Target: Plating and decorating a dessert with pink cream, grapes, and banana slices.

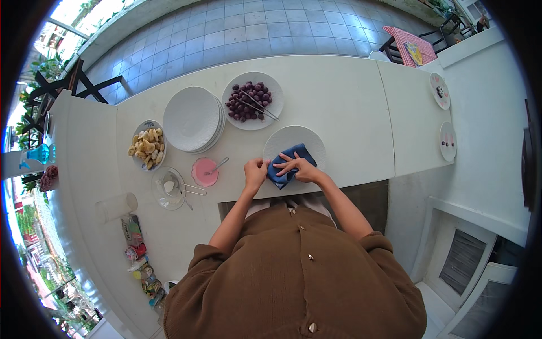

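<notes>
A folded blue cloth (291,165) lies over the near part of a white plate (311,137) at the counter's front edge. My right hand (298,166) rests on the cloth with its fingers spread. At the cloth's left corner is my left hand (257,169), its fingertips pinched together at the edge of the cloth. Beyond the plate, a white plate of dark grapes (250,99) has metal tongs (264,109) lying across it. To the left stand a stack of white plates (192,118) and a pink-filled glass bowl (205,172) with a spoon (221,164).
Pale brown pieces of food (148,146) fill a patterned plate at the left. Near it are a glass bowl (157,195) with a strainer and a clear container (120,207). Packets and jars (146,275) line the lower left. Two small decorated plates (447,148) sit at the far right.
</notes>
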Demonstrator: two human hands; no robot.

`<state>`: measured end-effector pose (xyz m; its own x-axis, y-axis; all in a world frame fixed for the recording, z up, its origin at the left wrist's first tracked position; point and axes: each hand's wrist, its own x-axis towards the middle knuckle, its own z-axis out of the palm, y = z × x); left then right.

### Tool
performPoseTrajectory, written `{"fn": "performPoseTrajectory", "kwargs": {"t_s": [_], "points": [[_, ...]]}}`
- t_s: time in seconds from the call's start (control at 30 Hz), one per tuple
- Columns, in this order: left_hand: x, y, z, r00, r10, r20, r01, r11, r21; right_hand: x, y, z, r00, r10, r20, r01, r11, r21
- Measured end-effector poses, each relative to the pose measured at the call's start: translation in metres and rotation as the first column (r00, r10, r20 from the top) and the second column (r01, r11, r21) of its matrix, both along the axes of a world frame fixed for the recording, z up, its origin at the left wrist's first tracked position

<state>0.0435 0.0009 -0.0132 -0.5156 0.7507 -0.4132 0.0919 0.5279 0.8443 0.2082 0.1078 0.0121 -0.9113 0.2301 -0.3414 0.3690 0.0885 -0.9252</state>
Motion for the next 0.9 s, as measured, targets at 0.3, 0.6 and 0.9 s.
{"fn": "performPoseTrajectory", "kwargs": {"t_s": [0.3,0.6,0.9], "points": [[-0.021,0.068,-0.002,0.885,-0.383,-0.264,0.377,0.923,-0.078,0.024,0.041,0.017,0.834,0.464,0.299,-0.515,0.850,0.115],[-0.016,0.055,0.013,0.900,-0.283,-0.333,0.310,0.950,0.031,0.061,0.073,0.066,0.700,0.304,0.647,-0.527,0.831,0.179],[-0.039,-0.046,0.049,0.994,0.058,0.096,-0.069,0.991,0.116,-0.021,-0.002,0.072,0.823,-0.524,0.217,0.563,0.801,-0.201]]}}
